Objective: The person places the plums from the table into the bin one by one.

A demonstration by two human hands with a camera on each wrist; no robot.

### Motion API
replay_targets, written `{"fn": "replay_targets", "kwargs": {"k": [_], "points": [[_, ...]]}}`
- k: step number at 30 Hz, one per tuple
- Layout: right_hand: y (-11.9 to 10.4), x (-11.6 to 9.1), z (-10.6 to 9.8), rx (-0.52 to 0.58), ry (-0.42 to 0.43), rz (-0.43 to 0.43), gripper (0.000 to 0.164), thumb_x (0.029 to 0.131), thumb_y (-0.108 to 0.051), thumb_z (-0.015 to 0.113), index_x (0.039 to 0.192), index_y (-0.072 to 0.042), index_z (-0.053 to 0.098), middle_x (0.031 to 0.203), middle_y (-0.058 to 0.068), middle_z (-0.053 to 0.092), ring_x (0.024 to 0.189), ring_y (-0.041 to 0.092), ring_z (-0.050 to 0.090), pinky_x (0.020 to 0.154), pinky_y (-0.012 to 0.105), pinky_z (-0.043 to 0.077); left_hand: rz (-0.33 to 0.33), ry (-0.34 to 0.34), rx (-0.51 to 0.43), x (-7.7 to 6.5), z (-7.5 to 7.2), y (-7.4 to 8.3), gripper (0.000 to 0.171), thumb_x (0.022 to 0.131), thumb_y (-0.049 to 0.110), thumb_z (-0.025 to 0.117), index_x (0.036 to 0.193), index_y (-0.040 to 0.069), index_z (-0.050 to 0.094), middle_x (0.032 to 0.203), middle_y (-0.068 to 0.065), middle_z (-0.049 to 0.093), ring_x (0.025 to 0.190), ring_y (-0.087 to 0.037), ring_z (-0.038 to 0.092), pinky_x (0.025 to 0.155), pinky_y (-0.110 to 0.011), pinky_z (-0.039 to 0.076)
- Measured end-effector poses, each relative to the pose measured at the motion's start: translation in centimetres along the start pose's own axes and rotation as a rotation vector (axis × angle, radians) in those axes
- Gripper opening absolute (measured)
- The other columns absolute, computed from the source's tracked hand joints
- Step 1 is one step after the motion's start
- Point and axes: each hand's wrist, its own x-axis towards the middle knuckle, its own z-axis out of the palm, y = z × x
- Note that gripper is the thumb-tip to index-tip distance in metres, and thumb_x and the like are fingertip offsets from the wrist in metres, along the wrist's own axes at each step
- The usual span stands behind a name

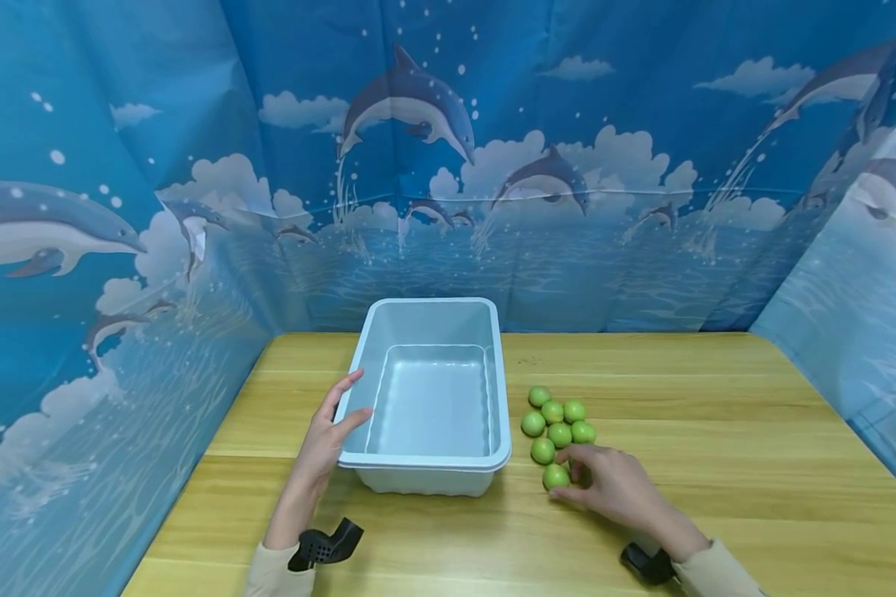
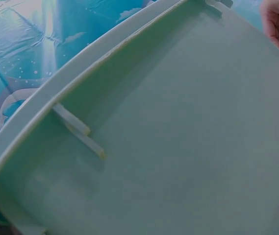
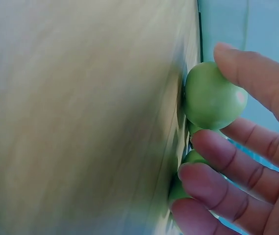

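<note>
Head view: tabletop (image 1: 732, 439) extends right of the right hand (image 1: 612, 485); leftward, the left hand (image 1: 324, 439) grips the bin (image 1: 426, 461) by its rim. Left wrist: bin wall dominates. Right wrist: thumb and finger pinch a green fruit (image 3: 212, 98).

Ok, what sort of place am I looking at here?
Probably a makeshift indoor recording booth: a dolphin-print curtain closes in a wood-grain table behind and at both sides, and black wrist cameras are worn over the work.

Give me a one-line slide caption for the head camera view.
Left hand grips a pale blue tub; right hand pinches a green fruit beside more green fruits on a wooden table.
</note>
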Motion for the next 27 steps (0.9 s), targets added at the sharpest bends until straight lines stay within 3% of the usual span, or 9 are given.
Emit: {"fn": "replay_targets", "kwargs": {"k": [19,27], "points": [[0.04,-0.39,0.06,0.017,0.004,0.007,0.034,0.074,-0.049,0.077,0.094,-0.025,0.065,0.079,-0.019,0.057,0.056,-0.003,0.041,0.049,0.021,0.036,0.034,-0.004,0.009,0.05,-0.01,-0.19,0.056,0.092,0.022,0.063,0.143,0.022,0.04,0.155,-0.005,0.017,0.141,-0.028,0.009,0.108,-0.056,0.01],[0.14,-0.33,-0.09,0.04,0.044,-0.007,0.037,0.074,-0.05,0.076,0.094,-0.022,0.064,0.082,-0.012,0.065,0.055,-0.005,0.046,0.049,0.02,0.04,0.034,-0.001,0.013,0.08,-0.05,-0.25,0.056,0.093,0.023,0.063,0.143,0.023,0.04,0.155,-0.005,0.017,0.141,-0.028,0.009,0.108,-0.056,0.01]]}}
